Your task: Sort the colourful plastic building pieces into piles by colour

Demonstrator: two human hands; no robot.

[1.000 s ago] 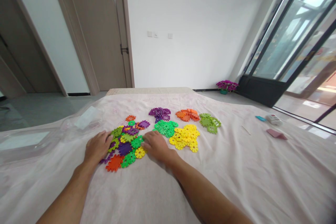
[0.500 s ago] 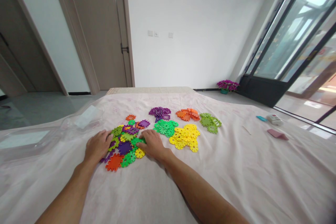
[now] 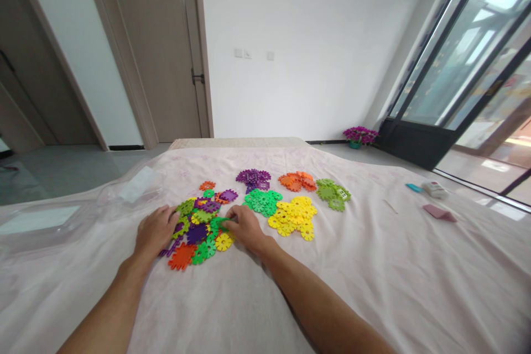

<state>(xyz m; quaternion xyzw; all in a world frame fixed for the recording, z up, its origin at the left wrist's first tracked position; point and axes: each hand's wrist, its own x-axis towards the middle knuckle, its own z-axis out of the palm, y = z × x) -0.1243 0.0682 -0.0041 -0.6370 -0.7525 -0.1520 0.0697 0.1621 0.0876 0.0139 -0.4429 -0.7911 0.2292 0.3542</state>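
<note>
A mixed pile of toothed plastic building discs lies between my hands, with a purple disc (image 3: 197,233), an orange disc (image 3: 182,256) and several green and yellow ones. My left hand (image 3: 156,232) rests along the pile's left edge, fingers stretched and touching a lime-green disc (image 3: 181,227). At the pile's right side my right hand (image 3: 246,228) pinches a green disc (image 3: 218,223) between thumb and fingers, just above a yellow disc (image 3: 224,241). Single-colour heaps lie beyond: green discs (image 3: 264,202), yellow discs (image 3: 295,214), purple discs (image 3: 254,178), orange discs (image 3: 297,181) and lime-green discs (image 3: 333,193).
A pale pink cloth (image 3: 352,282) with folds covers the table. Clear plastic packaging (image 3: 50,221) lies at the left. On the right are a folded pink paper (image 3: 438,213), a white packet (image 3: 435,189) and a blue item (image 3: 414,188).
My right hand's fingers have closed on the green disc and lifted its edge slightly. The yellow disc below has shifted a little to the right. My left hand has stayed put.
</note>
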